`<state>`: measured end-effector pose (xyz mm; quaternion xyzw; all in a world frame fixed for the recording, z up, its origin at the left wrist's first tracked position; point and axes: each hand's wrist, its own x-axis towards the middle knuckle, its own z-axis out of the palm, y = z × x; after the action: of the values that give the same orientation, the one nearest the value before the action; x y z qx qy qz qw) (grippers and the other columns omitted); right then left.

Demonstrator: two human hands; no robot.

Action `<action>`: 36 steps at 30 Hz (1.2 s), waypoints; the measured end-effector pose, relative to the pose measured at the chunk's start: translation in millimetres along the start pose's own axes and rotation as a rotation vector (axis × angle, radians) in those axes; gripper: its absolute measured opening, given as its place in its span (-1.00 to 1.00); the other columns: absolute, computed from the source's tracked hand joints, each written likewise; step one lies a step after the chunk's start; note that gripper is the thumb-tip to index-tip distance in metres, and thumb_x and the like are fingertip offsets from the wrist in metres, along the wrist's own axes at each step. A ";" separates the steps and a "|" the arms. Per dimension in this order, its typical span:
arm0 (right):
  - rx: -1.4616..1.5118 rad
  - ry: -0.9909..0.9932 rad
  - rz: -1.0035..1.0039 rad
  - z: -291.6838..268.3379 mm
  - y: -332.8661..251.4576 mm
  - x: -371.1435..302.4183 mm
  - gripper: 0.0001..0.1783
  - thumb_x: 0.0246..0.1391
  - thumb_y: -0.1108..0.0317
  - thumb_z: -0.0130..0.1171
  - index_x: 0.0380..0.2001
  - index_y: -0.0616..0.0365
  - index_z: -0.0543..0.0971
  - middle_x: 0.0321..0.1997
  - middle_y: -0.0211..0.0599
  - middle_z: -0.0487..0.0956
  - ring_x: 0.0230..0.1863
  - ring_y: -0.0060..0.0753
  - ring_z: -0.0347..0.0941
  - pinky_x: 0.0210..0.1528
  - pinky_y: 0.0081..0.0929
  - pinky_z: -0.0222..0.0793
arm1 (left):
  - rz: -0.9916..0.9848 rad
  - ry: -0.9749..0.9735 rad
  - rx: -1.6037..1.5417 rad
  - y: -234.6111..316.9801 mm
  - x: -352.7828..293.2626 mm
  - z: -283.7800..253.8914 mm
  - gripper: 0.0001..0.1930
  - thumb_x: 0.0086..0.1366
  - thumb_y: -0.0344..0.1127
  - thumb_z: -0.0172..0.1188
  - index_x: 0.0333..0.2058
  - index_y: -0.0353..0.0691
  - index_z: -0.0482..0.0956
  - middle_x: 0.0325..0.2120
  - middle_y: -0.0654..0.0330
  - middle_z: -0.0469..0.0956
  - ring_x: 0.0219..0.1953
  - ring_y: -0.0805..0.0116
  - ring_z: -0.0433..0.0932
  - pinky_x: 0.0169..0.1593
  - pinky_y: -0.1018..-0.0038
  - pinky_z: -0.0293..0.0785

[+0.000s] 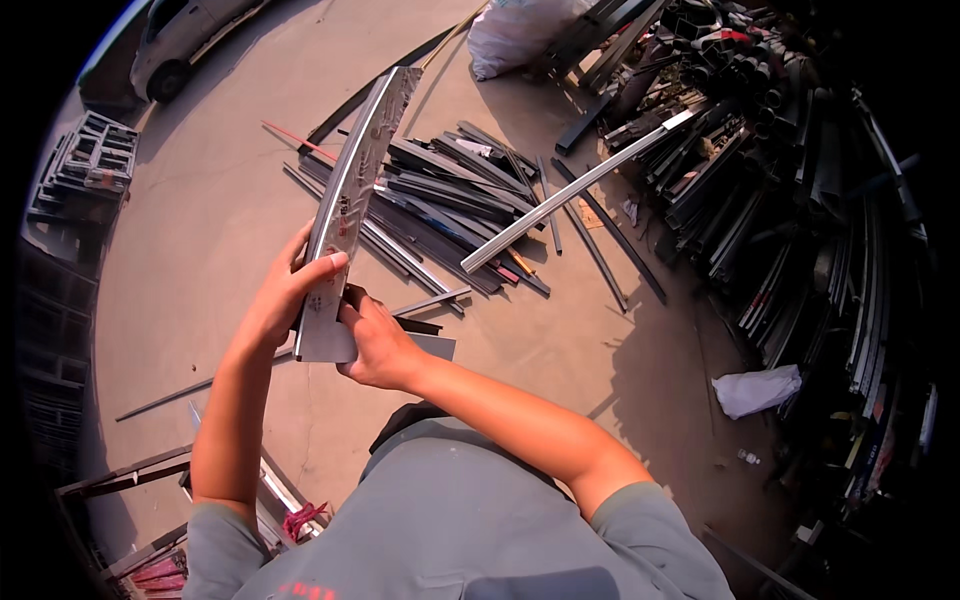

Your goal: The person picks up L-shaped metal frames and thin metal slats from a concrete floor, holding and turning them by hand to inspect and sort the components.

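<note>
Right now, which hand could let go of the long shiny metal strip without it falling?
Probably the right hand: it only touches the metal strip at its bottom end, while the left hand wraps around it higher up, bearing most of it.

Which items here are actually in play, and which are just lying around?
In play:
- long silver metal strip, held upright
- left hand, gripping its lower part
- right hand, at its bottom end

Lying about:
- pile of dark metal profiles on the concrete
- long silver bar
- white sack
- white bag
- car
</note>
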<state>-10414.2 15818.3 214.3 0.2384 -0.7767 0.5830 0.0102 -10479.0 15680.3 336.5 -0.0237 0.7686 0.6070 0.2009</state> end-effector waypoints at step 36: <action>0.905 0.349 0.572 -313.0 192.9 38.4 -0.36 0.38 -0.09 0.18 0.21 0.27 0.46 0.21 -0.09 0.58 0.25 -0.31 0.50 0.33 -0.38 0.38 | 0.122 0.111 0.203 -16.3 148.3 132.6 -0.03 -0.06 -0.16 0.40 0.37 -0.27 0.28 0.01 0.14 0.46 0.04 0.28 0.44 0.19 0.36 0.36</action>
<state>-10604.0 16129.4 152.0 -0.1008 -0.4696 0.8684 -0.1231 -10573.5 15831.8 247.1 0.0097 0.8361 0.5348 0.1221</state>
